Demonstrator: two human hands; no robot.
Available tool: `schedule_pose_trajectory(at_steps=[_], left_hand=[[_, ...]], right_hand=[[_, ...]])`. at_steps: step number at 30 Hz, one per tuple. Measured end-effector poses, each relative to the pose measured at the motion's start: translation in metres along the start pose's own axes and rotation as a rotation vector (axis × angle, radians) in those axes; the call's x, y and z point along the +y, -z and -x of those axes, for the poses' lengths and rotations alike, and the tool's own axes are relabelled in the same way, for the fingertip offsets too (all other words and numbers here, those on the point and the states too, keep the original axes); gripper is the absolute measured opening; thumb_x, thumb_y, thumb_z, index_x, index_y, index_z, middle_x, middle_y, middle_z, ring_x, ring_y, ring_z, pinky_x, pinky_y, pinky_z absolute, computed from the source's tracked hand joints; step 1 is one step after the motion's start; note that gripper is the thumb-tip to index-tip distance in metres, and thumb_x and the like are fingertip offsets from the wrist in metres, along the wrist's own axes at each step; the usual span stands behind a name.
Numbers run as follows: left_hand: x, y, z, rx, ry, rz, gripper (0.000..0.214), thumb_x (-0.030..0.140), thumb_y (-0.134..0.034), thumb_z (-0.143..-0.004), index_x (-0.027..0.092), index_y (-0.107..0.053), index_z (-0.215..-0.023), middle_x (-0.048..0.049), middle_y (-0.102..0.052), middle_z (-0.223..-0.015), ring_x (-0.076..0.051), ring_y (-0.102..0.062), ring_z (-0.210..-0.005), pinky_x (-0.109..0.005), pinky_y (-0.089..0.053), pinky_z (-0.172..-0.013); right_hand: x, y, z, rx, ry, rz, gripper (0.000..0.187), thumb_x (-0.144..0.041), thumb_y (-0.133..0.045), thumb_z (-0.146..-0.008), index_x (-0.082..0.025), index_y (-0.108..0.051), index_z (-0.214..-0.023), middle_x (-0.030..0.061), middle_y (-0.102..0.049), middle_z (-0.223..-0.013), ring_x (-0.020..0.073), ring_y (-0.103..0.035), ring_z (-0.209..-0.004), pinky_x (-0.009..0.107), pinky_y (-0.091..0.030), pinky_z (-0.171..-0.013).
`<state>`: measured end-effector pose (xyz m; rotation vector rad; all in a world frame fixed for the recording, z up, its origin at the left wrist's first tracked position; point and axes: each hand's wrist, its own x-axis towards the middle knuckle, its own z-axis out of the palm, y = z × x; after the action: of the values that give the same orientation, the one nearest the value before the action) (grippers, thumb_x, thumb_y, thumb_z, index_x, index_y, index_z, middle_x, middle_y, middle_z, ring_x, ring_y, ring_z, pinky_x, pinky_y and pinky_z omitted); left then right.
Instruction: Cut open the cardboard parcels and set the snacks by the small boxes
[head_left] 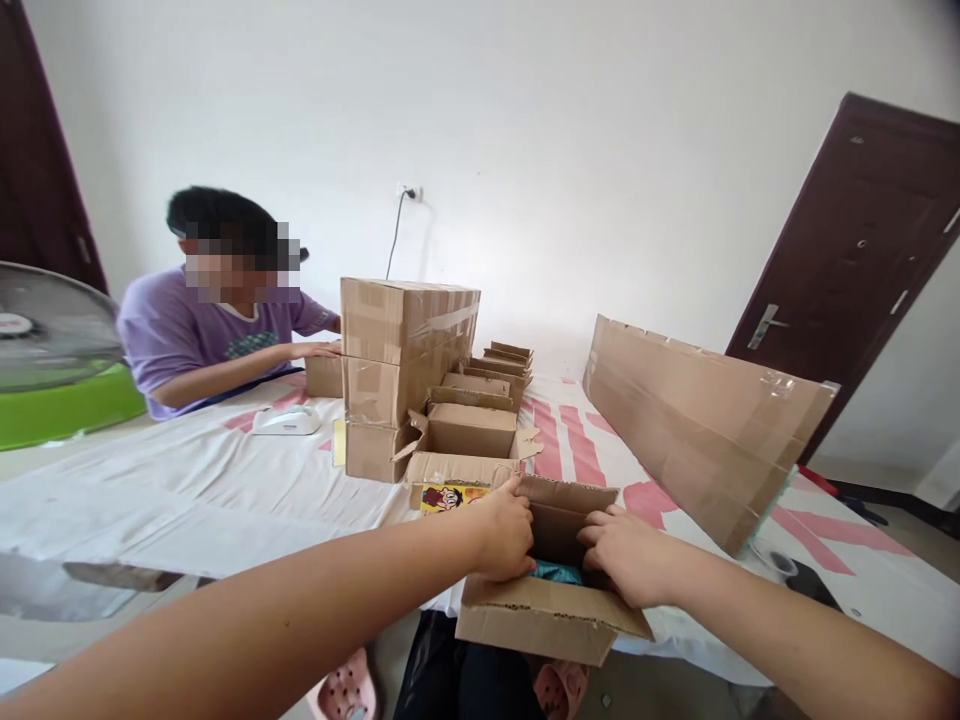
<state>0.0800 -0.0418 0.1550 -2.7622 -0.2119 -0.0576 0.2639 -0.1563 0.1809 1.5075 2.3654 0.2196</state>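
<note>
A small open cardboard box [529, 632] sits at the near edge of the table, its flaps raised. My left hand [504, 532] grips its left side, the fingers curled over the edge. On the opposite side, my right hand [621, 552] has its fingers bent over the wall and into the box. Between my hands, a teal item [556, 572] shows at the bottom; its kind is hard to make out. Just beyond stands another open cardboard box [472, 440], with a yellow cartoon-printed piece [454, 497] beside my left wrist.
Taped closed boxes [375, 385] are stacked left of a row of open ones. A large cardboard panel [697, 420] stands at the right. Across the table [187, 480], a person in purple [180, 330] touches a box near a white device [286, 420]. A fan [52, 330] stands far left.
</note>
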Motion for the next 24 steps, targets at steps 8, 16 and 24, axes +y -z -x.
schedule_pose_trajectory(at_steps=[8,16,24], left_hand=[[-0.026,0.028,0.036,-0.144,0.215,-0.052,0.04,0.049,-0.066,-0.077,0.013,-0.072,-0.095,-0.0159,-0.073,-0.091,-0.03,-0.064,-0.095,-0.043,-0.036,-0.091],[-0.014,0.023,0.045,-0.197,0.34,0.091,0.045,0.055,-0.058,-0.084,0.014,-0.068,-0.102,-0.017,-0.071,-0.102,-0.031,-0.067,-0.094,-0.039,-0.046,-0.078],[-0.041,0.01,0.071,0.099,0.573,0.156,0.021,0.032,-0.054,-0.088,0.016,-0.062,-0.1,-0.0103,-0.063,-0.103,-0.027,-0.059,-0.1,-0.04,-0.045,-0.088]], right_hand=[[0.006,-0.004,-0.006,0.118,-0.312,0.223,0.043,-0.039,-0.075,-0.075,-0.01,-0.067,-0.106,0.0203,-0.062,-0.12,0.0325,-0.058,-0.104,0.042,-0.048,-0.083],[0.016,-0.014,-0.009,0.078,-0.398,0.173,0.051,-0.047,-0.075,-0.073,-0.013,-0.068,-0.111,0.0208,-0.058,-0.13,0.0355,-0.057,-0.113,0.046,-0.046,-0.092],[0.018,-0.024,-0.007,0.155,-0.431,-0.028,0.056,-0.038,-0.072,-0.076,-0.016,-0.06,-0.127,0.0218,-0.039,-0.149,0.0416,-0.035,-0.137,0.055,-0.036,-0.106]])
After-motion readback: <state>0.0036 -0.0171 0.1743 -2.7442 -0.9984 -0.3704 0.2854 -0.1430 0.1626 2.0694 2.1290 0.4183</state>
